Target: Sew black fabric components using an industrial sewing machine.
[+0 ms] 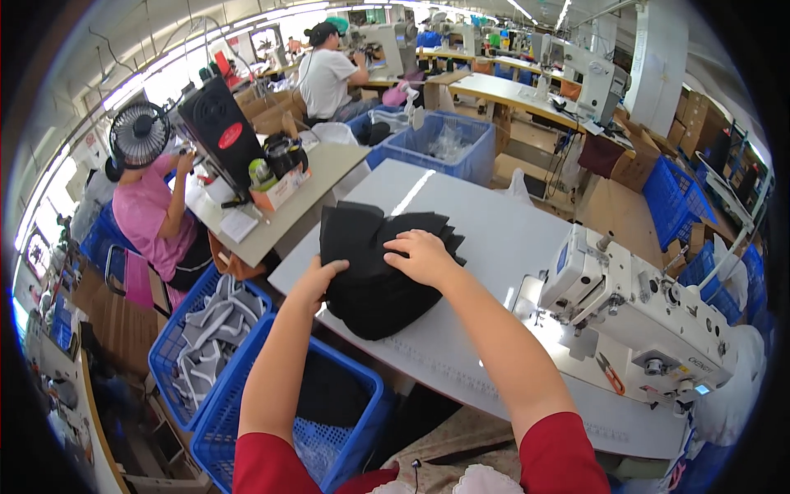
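A stack of black fabric pieces (374, 300) lies fanned and uneven at the near left edge of the white sewing table (485, 214). My left hand (315, 281) grips the stack's left side, thumb on top and the other fingers hidden beneath or behind the cloth. Across the top rests my right hand (421, 259), its fingers spread and slightly bent against the upper pieces. Right of the stack stands a white sewing machine (634, 305) with its lamp lit. Orange-handled snips (611, 375) lie beside it.
Below the table's left edge, one blue basket (370, 412) holds black cloth and another basket (177, 362) grey-white shaped parts. A pink-shirted person (148, 210) sits left by a fan (140, 134); a white-shirted person (327, 78) works farther back. A blue bin (444, 156) stands beyond the table.
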